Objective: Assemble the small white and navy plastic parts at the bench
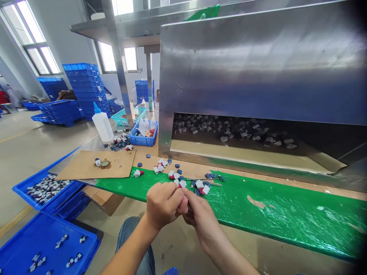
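My left hand (164, 203) and my right hand (201, 215) meet fingertip to fingertip at the front edge of the green-covered bench (258, 214). Both have their fingers pressed together; whatever they hold is hidden between them. Just beyond my fingers lie small white, red and dark blue pieces (174, 175), some joined together. Near them on the green cover is a thin metal tool (200, 179). A piece of cardboard (77, 164) to the left carries a round cap (105, 163) in a brown stain, with a small white and blue piece (98, 162) touching it.
A metal hood (258, 68) with many pieces inside stands behind the bench. At the left are a white bottle (102, 126), a small blue basket (142, 140) and a heap of pieces (119, 141). Blue trays (37, 233) with pieces sit below, at lower left.
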`<state>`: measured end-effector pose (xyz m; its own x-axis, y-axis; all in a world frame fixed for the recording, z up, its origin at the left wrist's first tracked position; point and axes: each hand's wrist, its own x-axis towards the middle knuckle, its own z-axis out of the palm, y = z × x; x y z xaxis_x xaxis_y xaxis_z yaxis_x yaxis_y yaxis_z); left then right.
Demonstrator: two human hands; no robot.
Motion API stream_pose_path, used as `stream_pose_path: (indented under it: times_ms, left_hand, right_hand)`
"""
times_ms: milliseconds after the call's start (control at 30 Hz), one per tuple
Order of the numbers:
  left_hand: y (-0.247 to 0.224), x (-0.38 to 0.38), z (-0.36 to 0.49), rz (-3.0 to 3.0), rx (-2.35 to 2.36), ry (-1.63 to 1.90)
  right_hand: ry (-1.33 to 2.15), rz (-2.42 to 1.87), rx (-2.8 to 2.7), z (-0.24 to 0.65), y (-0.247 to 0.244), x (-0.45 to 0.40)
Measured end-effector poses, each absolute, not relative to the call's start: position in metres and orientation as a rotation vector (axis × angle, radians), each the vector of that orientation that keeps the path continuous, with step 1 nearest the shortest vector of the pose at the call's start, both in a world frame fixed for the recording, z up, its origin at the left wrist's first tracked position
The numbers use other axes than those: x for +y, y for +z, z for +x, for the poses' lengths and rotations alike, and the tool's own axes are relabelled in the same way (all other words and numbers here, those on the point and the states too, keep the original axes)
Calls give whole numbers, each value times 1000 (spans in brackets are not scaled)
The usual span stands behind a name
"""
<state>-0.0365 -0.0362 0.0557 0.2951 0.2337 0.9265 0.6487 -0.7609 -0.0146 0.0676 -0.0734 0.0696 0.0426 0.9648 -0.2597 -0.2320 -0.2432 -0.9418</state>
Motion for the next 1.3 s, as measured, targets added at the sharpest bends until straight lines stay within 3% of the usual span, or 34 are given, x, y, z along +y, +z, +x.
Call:
stream_pose_path:
  times_ms: [133, 433, 633, 767, 933, 1067, 1300]
  left_hand:
    - [52, -33, -45, -2240, -627, -1426]
    - [39, -23, -66, -2298, -79, -1117]
    - [42, -24, -69, -2342, 52, -952]
    - [53, -20, -59, -2315, -10, -949]
    - [51, -11, -46, -2330, -458, -1181]
    - [44, -10, -45, -2289, -654, -1288]
    - [43, -13, -56, -2280, -345, -1052]
  right_hand:
    - [1656, -1200, -842, 68, 77, -76]
    - [1729, -1460, -821, 62, 54, -91]
    - [1575, -1510, -989, 64, 42, -96]
    - [1300, -1489, -1013, 67, 47, -88]
    - [1135, -1429, -925, 64, 58, -61]
    - [1204, -1406, -907, 62, 67, -54]
    - [1442, -1431, -975, 70, 70, -72]
